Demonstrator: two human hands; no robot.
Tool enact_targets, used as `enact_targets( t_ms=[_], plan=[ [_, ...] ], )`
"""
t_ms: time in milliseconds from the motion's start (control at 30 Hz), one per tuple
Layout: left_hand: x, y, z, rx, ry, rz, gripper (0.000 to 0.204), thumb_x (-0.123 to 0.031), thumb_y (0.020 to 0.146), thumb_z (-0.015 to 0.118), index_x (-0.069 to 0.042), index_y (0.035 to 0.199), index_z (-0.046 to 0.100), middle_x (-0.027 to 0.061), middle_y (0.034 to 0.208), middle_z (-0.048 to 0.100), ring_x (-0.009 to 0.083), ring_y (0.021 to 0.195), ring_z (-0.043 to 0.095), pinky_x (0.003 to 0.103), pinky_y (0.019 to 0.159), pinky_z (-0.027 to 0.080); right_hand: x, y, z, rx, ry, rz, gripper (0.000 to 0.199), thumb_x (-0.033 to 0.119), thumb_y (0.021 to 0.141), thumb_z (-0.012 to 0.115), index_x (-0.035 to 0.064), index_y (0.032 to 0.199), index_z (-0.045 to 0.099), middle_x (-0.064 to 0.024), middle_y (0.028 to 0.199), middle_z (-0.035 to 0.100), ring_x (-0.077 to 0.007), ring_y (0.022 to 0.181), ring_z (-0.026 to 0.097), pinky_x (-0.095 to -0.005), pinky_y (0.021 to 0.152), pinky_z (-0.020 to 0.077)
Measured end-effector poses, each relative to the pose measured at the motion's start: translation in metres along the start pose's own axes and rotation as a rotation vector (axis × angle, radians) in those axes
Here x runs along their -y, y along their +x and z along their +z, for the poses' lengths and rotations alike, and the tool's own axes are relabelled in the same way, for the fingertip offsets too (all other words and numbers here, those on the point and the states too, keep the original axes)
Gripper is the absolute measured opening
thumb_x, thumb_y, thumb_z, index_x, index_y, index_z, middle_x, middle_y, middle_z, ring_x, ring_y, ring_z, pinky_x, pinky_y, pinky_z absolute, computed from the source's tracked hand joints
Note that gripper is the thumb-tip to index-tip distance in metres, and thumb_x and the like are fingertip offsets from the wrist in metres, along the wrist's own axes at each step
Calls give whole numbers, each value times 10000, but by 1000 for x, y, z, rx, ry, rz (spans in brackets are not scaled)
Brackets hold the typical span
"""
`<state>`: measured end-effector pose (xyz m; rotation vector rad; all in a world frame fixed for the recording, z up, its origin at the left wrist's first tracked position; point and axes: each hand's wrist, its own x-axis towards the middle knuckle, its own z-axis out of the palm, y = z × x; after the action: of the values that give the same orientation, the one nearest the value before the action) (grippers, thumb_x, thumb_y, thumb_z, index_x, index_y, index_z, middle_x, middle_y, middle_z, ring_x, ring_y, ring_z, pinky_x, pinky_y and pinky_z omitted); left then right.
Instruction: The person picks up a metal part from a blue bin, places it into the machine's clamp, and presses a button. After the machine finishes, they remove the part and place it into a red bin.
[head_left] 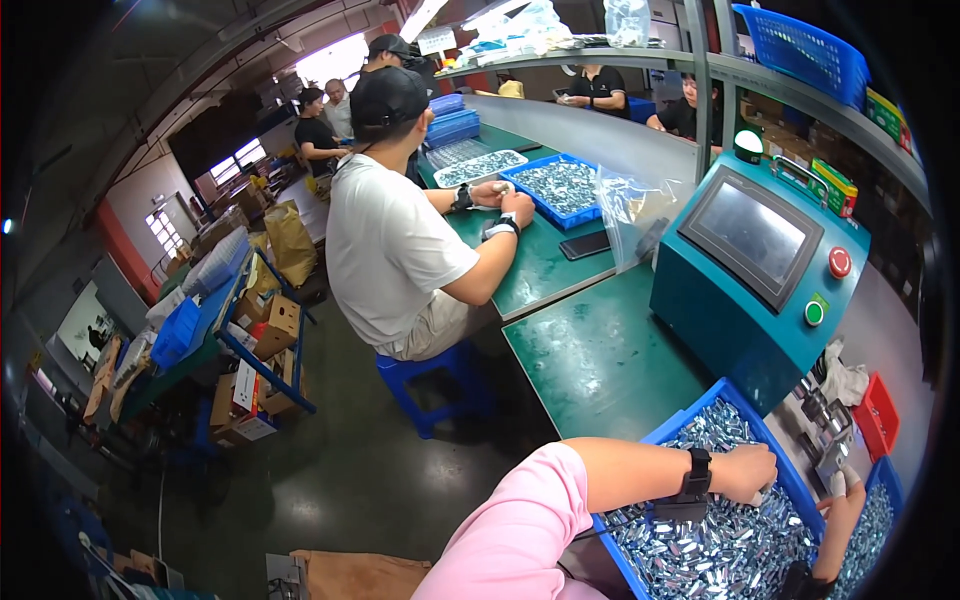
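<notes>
My left hand reaches over a blue tray heaped with small shiny metal pieces. Its fingers are curled together at the heap; whatever lies in them is hidden. At the far right, my right hand is raised with its fingertips just below a metal fixture on a teal machine. Pale covers show on those fingertips, and the fingers are drawn together. Anything between them is too small to make out.
Right of my right hand stands another blue tray of metal pieces, below a red bin. The machine carries a screen and a red button. A co-worker in white sits at the green bench, handling something small.
</notes>
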<state>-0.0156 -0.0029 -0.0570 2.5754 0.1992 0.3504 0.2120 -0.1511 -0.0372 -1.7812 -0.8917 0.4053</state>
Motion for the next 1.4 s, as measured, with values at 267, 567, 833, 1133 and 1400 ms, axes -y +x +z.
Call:
enact_targets(
  t_ms=[267,567,833,1133,1400],
  plan=[
    [9,3,12,-143,-27,33,225,-236,535,732,-76,690,698,105,733,637,312,808,579,398,673,487,-12,10,0,9,6,-23,376,221,891,545,-42,1158,528,-139,864,634,-107,380,504,-196,313,273],
    [10,7,15,-160,-45,-1,240,-257,525,748,-78,677,695,108,732,643,319,770,589,408,659,483,-27,26,0,44,41,-77,362,200,898,510,-58,1152,517,-185,890,628,-161,343,509,-227,280,282],
    [10,14,22,-251,109,90,332,-363,537,782,-82,666,660,111,698,626,322,755,602,425,632,474,-78,71,-8,42,44,-71,362,216,893,517,-39,1150,516,-143,729,618,-163,335,503,-249,280,305],
    [9,11,29,-279,166,69,344,-368,552,781,-84,678,634,121,714,614,328,760,583,435,645,458,-36,45,8,19,20,-61,346,198,885,515,-34,1140,525,-129,723,618,-164,344,507,-252,289,321],
    [5,8,29,-307,199,29,330,-348,565,781,-85,682,620,120,704,606,333,762,579,441,657,452,-35,45,10,8,21,-86,335,207,879,523,-33,1111,546,-133,735,622,-165,349,506,-255,293,323]
  ],
)
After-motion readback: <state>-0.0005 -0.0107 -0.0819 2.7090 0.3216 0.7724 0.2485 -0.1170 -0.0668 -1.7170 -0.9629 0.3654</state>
